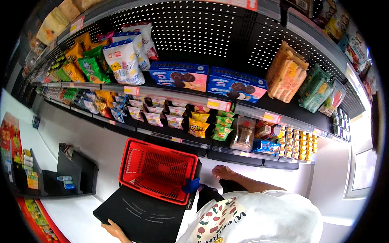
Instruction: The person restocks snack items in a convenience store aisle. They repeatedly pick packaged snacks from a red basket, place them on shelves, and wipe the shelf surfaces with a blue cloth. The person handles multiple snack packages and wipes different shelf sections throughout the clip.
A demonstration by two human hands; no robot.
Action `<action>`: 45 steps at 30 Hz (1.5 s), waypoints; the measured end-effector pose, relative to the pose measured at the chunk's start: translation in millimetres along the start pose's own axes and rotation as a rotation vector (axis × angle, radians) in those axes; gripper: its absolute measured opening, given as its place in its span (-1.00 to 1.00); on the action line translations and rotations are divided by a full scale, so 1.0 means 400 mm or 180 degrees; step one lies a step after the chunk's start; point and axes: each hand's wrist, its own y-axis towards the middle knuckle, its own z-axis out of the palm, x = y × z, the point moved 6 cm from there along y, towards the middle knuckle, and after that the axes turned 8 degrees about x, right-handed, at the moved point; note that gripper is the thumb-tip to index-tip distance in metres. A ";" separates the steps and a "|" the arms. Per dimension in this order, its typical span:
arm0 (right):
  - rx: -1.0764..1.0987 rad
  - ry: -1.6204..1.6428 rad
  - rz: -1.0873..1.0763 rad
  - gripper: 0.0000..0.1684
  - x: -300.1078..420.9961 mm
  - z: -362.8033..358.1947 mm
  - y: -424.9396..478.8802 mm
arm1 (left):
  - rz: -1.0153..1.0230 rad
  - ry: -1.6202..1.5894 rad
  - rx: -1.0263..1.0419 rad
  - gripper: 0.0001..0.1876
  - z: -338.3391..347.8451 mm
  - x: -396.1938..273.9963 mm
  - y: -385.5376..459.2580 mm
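My left hand (113, 228) is at the lower left edge of a black flat panel (149, 212) with pale curved marks; whether its fingers grip the edge cannot be seen. Beyond the panel, a red plastic shopping basket (164, 168) stands empty, with a blue object (191, 185) at its right rim. My right hand (223, 172), fingers curled and nothing visible in it, hangs to the right of the basket, below the lower shelf. Boxes of chocolate sandwich cookies (178, 76), white snack bags (123, 62) and a brown snack package (287, 73) stand on the shelf in front of me.
A lower shelf (191, 142) holds small snack bags (198, 127), a blue packet (266, 147) and gold-wrapped items (305, 145). Price tags line the shelf edges. At the far left stands a black display unit (86, 170) with cans (67, 182). A white-framed window (360, 173) is at the right.
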 end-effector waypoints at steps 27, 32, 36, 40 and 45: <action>-0.2908 -0.1643 -0.0701 -0.11 0.679 -0.999 -0.230 | 0.5820 0.0210 0.0116 -0.17 0.128 -1.723 -0.986; -0.3022 -0.1332 -0.0631 -0.18 0.641 -1.008 -0.224 | 0.5892 0.0165 0.0274 -0.27 0.131 -1.754 -0.983; -0.3179 -0.1142 -0.0533 -0.26 0.638 -0.987 -0.252 | 0.5953 -0.0340 0.0279 -0.37 0.035 -1.707 -0.980; -0.3394 -0.1453 -0.0926 -0.30 0.727 -0.910 -0.362 | 0.5716 -0.0840 0.0778 -0.41 -0.041 -1.582 -0.981; -0.2169 -0.1099 -0.0680 -0.27 0.689 -0.681 -0.253 | 0.4977 -0.0453 0.1567 -0.35 0.108 -1.295 -0.832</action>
